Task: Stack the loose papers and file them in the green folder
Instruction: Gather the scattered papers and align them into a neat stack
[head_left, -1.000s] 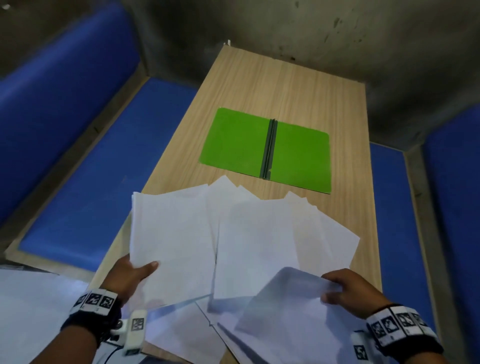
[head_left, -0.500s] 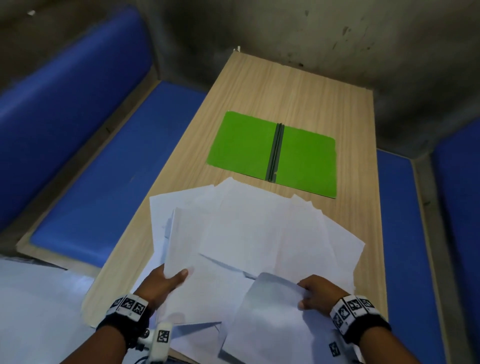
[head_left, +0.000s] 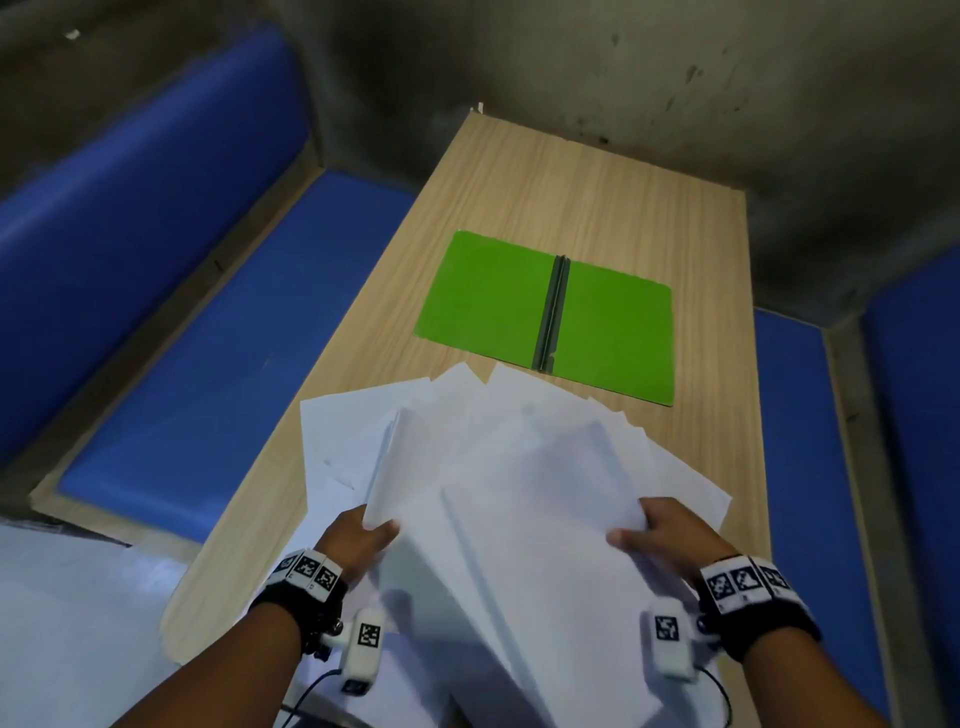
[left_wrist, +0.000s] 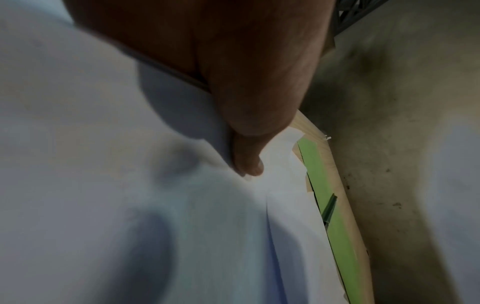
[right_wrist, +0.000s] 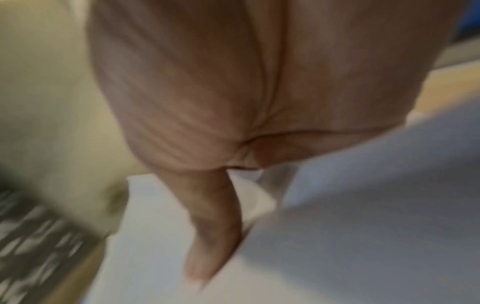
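Several loose white papers (head_left: 509, 467) lie fanned and overlapping on the near half of the wooden table (head_left: 597, 208). My left hand (head_left: 363, 538) grips the left edge of the bunch, thumb on top; the left wrist view shows the thumb (left_wrist: 246, 160) pressed on the papers (left_wrist: 130, 205). My right hand (head_left: 654, 535) pinches the right side of the top sheets; its view is blurred, with a finger (right_wrist: 213, 226) lying on paper (right_wrist: 363, 226). The green folder (head_left: 613, 332) lies open and flat beyond the papers, dark spine in the middle, and appears as a green strip (left_wrist: 335, 226) in the left wrist view.
Blue padded benches (head_left: 208, 364) run along both long sides of the table, the right one (head_left: 795, 441) close to its edge. A grey concrete wall (head_left: 623, 78) stands behind the far end. More white paper (head_left: 78, 623) lies at lower left, off the table.
Both hands have moved inward and forward, drawing the spread sheets into a tighter, overlapping bunch. The right hand's sheet now lies on top of the pile.
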